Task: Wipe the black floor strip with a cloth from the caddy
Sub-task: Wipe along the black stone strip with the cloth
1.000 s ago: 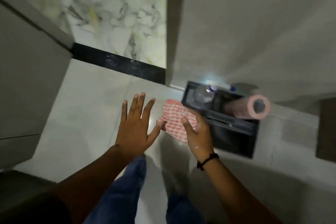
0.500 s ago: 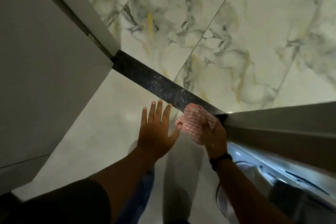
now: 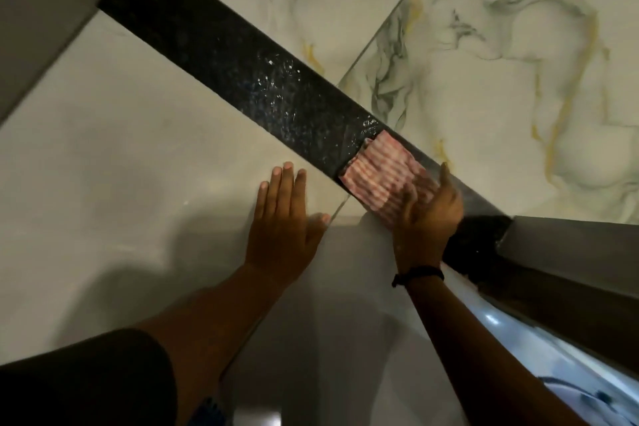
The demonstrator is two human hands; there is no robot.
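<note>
The black floor strip (image 3: 242, 59) runs diagonally from the upper left to the lower right, speckled with white marks near its middle. A red-and-white checked cloth (image 3: 382, 173) lies flat across the strip. My right hand (image 3: 427, 218) presses on the cloth's near end, fingers spread over it, a black band on the wrist. My left hand (image 3: 283, 221) rests flat and open on the pale tile just left of the cloth, touching neither cloth nor strip. The caddy is out of view.
Marble-patterned tiles (image 3: 501, 62) lie beyond the strip, plain pale tiles (image 3: 121, 149) on the near side. A grey door frame or wall edge (image 3: 570, 252) meets the strip at the right, another grey panel (image 3: 38, 10) at the upper left.
The cloth went from held beside the caddy to lying flat on the black strip under my right hand. The view swung away from the caddy and closer to the strip; my left hand landed on the tile.
</note>
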